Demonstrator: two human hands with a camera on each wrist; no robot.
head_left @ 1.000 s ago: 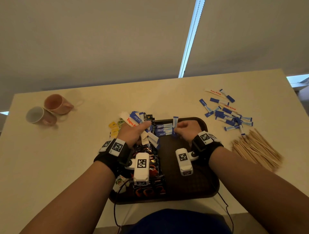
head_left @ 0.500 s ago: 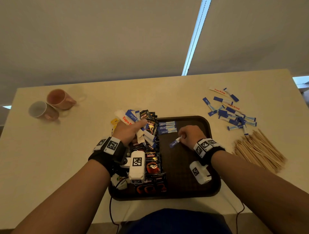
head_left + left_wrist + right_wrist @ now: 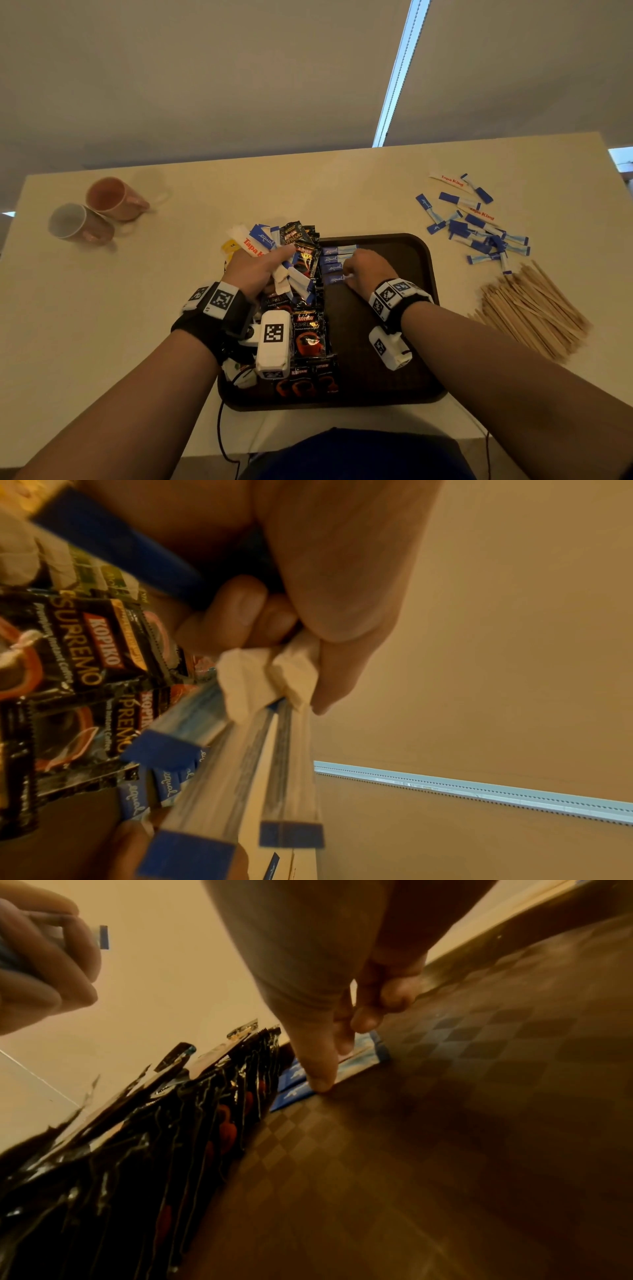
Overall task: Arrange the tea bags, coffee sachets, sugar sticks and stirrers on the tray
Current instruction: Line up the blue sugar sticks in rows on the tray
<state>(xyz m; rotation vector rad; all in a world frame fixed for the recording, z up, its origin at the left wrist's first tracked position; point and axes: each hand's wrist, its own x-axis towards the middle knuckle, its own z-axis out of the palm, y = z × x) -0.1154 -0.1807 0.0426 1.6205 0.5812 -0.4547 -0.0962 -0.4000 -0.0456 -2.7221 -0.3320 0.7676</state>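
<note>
While the left hand (image 3: pixel 251 270) sits clenched at centre frame, it grips a mixed bundle (image 3: pixel 291 260) — blue-and-white sugar sticks, white sticks and black coffee sachets fanned out above the tray's upper-left corner. From the left wrist view, fingers (image 3: pixel 236 610) curl tight round the stick ends.

Right hand (image 3: pixel 368 272), just right of the bundle, is down on the tray (image 3: pixel 411 359); thumb and a fingertip press on the nearest blue sugar stick (image 3: pixel 334 279), bottom of a short row (image 3: pixel 337 258) laid side by side in the tray's upper middle. Whether it pinches or only presses — cannot tell.

Tray's left column holds black coffee sachets (image 3: pixel 308 337), overlapping. Loose sugar sticks (image 3: pixel 479 226) lie upper right on the table (image 3: pixel 102 325); wooden stirrers (image 3: pixel 531 308) are heaped below them. Two mugs (image 3: pixel 99 212) lie on their sides, upper left.
</note>
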